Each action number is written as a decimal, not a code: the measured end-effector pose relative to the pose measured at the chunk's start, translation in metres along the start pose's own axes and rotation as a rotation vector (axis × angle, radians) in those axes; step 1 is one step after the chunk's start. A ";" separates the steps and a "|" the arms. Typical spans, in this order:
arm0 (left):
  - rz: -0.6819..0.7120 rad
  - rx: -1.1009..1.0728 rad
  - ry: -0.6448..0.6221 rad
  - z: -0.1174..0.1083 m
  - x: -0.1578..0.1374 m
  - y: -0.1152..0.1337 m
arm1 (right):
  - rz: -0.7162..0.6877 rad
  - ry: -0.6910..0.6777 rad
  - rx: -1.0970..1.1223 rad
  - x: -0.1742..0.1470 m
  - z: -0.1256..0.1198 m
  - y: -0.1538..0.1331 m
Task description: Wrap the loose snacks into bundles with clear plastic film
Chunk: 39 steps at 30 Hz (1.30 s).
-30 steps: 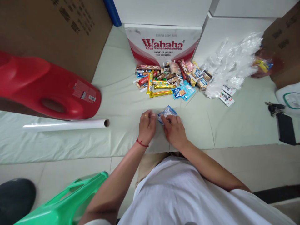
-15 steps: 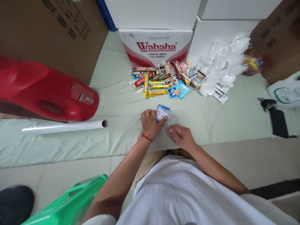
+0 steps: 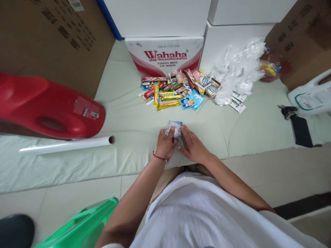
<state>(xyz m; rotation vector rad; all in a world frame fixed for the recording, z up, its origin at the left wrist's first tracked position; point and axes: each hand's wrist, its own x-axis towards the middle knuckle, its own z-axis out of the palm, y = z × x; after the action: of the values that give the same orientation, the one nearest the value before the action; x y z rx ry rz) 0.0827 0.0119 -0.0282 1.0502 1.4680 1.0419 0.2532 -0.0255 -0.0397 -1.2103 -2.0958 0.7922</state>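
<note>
My left hand [image 3: 166,143], with a red string at the wrist, is closed around a small bundle in clear plastic film [image 3: 174,130]. Blue shows at the bundle's far edge; what the film covers is hard to make out. My right hand [image 3: 194,146] is flat with fingers stretched out, its fingertips at the bundle's right side. Beyond both hands lies a heap of wrapped snacks [image 3: 169,96], with yellow bars, blue packets and brown pieces. To its right rests a pile of crumpled clear plastic bags [image 3: 235,74].
A red jug [image 3: 51,106] and a white roll [image 3: 67,144] lie at the left. Behind the snacks stands a Wahaha carton [image 3: 167,57]. At the right are keys, a black case [image 3: 301,131] and a white jug [image 3: 312,94]. A green plastic stool [image 3: 80,224] stands on the floor.
My right hand has moved in to the bundle and its fingers have straightened. My left hand has turned, with its thumb now on top of the film. The whole view has shifted slightly.
</note>
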 end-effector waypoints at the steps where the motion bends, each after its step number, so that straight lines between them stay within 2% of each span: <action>1: 0.008 0.024 0.020 0.000 0.000 0.002 | 0.028 -0.006 0.043 -0.003 -0.006 -0.003; 3: 0.050 0.091 0.096 0.000 0.000 0.006 | 0.154 0.000 0.203 -0.008 -0.016 -0.008; 5: 0.205 0.276 0.136 0.004 -0.004 0.011 | 0.320 0.061 0.457 -0.009 -0.021 -0.015; 6: 0.305 0.400 0.110 0.008 -0.008 0.012 | 0.389 0.113 0.589 -0.008 -0.022 -0.019; 9: 0.532 0.703 -0.107 0.026 -0.026 0.011 | 0.509 0.298 0.882 0.001 -0.023 -0.026; 11: 0.606 0.707 -0.272 0.039 -0.040 0.008 | 0.587 0.405 0.987 0.008 -0.026 -0.023; 13: 0.634 0.589 -0.397 0.046 -0.048 0.005 | 0.646 0.493 1.053 0.010 -0.033 -0.015; 15: 0.531 0.401 -0.375 0.049 -0.047 0.004 | 0.666 0.536 1.077 0.006 -0.042 -0.002; 18: 0.151 -0.004 -0.166 0.051 -0.031 0.012 | 0.675 0.513 1.034 -0.007 -0.053 0.017; 19: 0.017 -0.150 -0.154 0.053 -0.024 0.015 | 0.670 0.504 0.988 -0.011 -0.055 0.021; 21: -0.167 -0.354 -0.254 0.059 -0.013 0.023 | 0.638 0.504 0.836 -0.017 -0.057 0.024; 22: -0.205 -0.386 -0.319 0.063 -0.009 0.026 | 0.615 0.501 0.737 -0.019 -0.057 0.024; 24: -0.200 -0.367 -0.375 0.072 -0.006 0.029 | 0.562 0.475 0.575 -0.022 -0.056 0.022; 26: -0.188 -0.398 -0.341 0.082 -0.007 0.029 | 0.534 0.459 0.575 -0.023 -0.054 0.018; 28: -0.221 -0.516 -0.322 0.093 -0.008 0.027 | 0.563 0.488 0.751 -0.025 -0.052 0.016; 30: -0.259 -0.601 -0.363 0.104 -0.009 0.024 | 0.639 0.530 0.966 -0.028 -0.053 0.016; 33: -0.244 -0.481 -0.442 0.110 -0.011 0.020 | 0.750 0.576 1.108 -0.038 -0.067 0.023; 35: -0.181 -0.281 -0.437 0.099 -0.011 0.018 | 0.805 0.652 1.043 -0.048 -0.092 0.034; 36: -0.139 -0.171 -0.390 0.088 -0.012 0.017 | 0.827 0.714 0.979 -0.052 -0.109 0.044; 39: 0.019 0.150 -0.256 0.033 -0.015 0.013 | 0.859 0.930 0.776 -0.051 -0.184 0.085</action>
<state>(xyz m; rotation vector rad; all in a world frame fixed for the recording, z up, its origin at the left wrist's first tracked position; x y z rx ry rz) 0.1183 0.0037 -0.0155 1.2575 1.3439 0.7860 0.4548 0.0006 0.0076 -1.5459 -0.4023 0.9748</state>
